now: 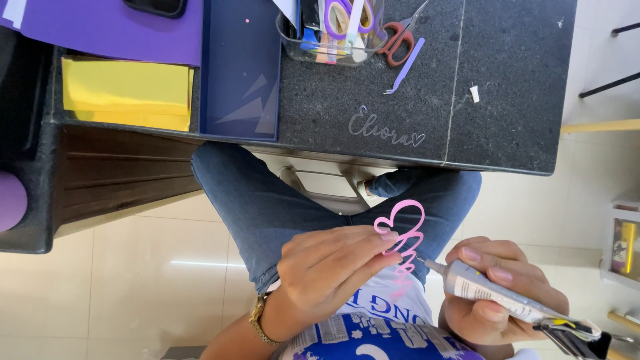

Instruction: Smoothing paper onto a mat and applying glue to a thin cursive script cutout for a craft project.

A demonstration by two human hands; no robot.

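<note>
— What's in the clear container (293, 41)?
— Purple-handled scissors (340, 17) and other craft bits; red scissors (398, 41) lie just beside it on the dark table (513, 100).
— And the hands?
— Over the lap: the left hand (333, 267) pinches a pink paper cutout (402, 243); the right hand (497, 290) grips a glue tube (493, 293), nozzle touching the cutout.

White labelled glue tube (497, 293) in right hand (497, 293)
</note>
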